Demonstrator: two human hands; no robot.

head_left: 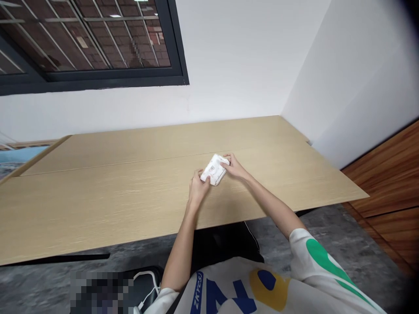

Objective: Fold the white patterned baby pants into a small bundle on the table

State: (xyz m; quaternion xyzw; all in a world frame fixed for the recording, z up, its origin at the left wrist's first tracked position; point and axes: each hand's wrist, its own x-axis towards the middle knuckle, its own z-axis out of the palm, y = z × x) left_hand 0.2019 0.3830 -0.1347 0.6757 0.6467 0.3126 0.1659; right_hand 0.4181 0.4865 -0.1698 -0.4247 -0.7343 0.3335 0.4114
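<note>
Between both hands is a small white packet [214,169], soft-looking and roughly rectangular, with faint printed marks on its upper face. Whether it is a wrapped pack or a folded cloth I cannot tell. My left hand [198,186] grips its lower left corner, thumb on top. At the upper right corner my right hand [235,167] pinches it, with the thumb over the face and the fingers behind. The packet is tilted, above the middle of the wooden table [114,200].
A dark-framed window [183,72] with bars is set in the white wall behind the table. Wooden cabinet panels [389,174] stand at the right. A black bag-like object [149,285] with a white cable [152,274] lies low at the left, partly blurred out.
</note>
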